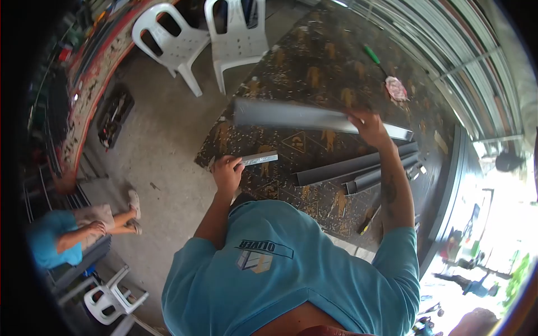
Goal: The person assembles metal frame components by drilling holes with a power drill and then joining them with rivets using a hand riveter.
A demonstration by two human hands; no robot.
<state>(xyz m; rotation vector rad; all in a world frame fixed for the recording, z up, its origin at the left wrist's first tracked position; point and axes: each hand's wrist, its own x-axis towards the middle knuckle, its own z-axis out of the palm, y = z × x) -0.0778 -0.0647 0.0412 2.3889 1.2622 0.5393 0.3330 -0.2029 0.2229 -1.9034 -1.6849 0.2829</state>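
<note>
My right hand [367, 127] is closed on a long grey metal channel [291, 116], blurred at its left end and held over the dark worktable [291, 73]. The fingers of my left hand [227, 172] are wrapped round one end of a short silvery metal bar [261, 159] at the table's left edge. Close by my right forearm lie a dark grey channel [347, 166] and a shorter dark channel [364, 182], side by side on the tabletop. Small metal pieces [416, 170] rest at their right end.
A yellow-handled tool [367, 225] lies near the table's front. Toward the back is a green-handled tool [372, 55] with a pinkish-white head. White plastic chairs [238, 42] stand behind. A seated person [61, 238] is at left, and an open toolbox [116, 117] sits on the floor.
</note>
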